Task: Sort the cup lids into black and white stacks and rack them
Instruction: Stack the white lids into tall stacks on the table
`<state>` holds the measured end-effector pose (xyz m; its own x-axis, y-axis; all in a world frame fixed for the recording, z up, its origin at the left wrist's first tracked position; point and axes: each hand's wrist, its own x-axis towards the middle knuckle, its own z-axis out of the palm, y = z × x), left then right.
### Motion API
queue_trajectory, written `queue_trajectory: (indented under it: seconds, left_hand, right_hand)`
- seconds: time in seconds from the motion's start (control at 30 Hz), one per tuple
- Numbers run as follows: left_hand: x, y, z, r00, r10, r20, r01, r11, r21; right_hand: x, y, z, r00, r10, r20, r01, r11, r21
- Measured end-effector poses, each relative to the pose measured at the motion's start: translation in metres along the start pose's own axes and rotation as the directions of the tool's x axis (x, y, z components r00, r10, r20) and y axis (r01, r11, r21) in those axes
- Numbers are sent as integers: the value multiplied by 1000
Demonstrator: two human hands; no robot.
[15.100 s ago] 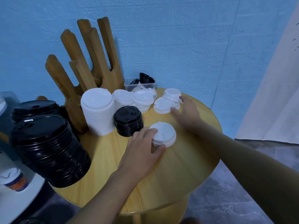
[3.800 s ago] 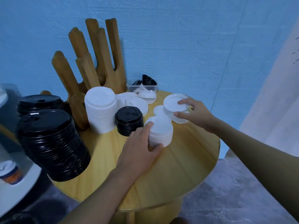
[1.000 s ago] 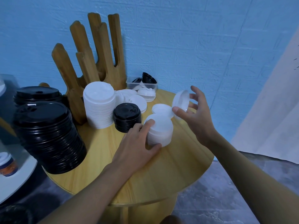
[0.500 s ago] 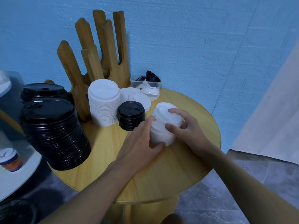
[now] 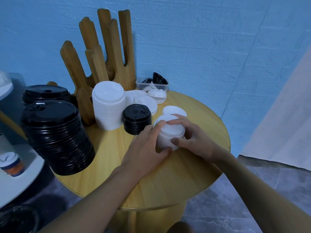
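small white lid stack [image 5: 170,135] clasped between left hand [image 5: 148,148] and right hand [image 5: 196,140]

White lids form the small stack [image 5: 170,135] at centre frame and the tall stack [image 5: 108,106] left of it. Glossy black lids fill the small pile [image 5: 136,119] and the big pile [image 5: 55,137] at left. The desk [image 5: 168,179] shows pale yellow woodgrain, the rack [image 5: 107,52] darker brown wood, against a blue brick-textured wall [image 5: 202,39].
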<state>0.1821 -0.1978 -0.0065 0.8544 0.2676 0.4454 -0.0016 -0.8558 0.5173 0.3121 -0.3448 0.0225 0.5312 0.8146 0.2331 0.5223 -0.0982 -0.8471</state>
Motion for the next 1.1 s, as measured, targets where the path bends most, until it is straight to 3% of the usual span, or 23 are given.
queue_trajectory:
  seconds: [0.17,0.2,0.27,0.33,0.4,0.57,0.83,1.1]
  left_hand:
    - [-1,1,0,995,-64,-77,59,997,-59]
    - [-1,3,0,994,-80,-78,74,995,-69]
    - [-2,4,-1,993,-92,-69,88,994,-68]
    - [-1,4,-1,993,-102,-62,97,993,-72]
    - [-1,2,-1,991,-117,-60,113,991,-71]
    - [-1,4,1,990,-127,-57,124,991,-53]
    - [0,4,-1,989,-140,-53,137,989,-49]
    - [0,5,-1,988,-145,-50,143,989,-38]
  right_hand:
    - [3,-7,8,997,28,72,-33,997,71]
    - [4,-7,7,999,25,33,-29,992,124]
    - [12,0,4,983,35,-182,-7,988,156]
    - [28,15,-4,905,41,-424,-63,997,-37]
    - [43,27,-12,869,50,-492,-167,966,-196]
    - [71,40,-20,917,164,-364,-278,918,-285]
    - [76,45,-21,892,172,-419,-274,941,-197]
    - [79,40,-20,894,291,-340,-378,898,-224]
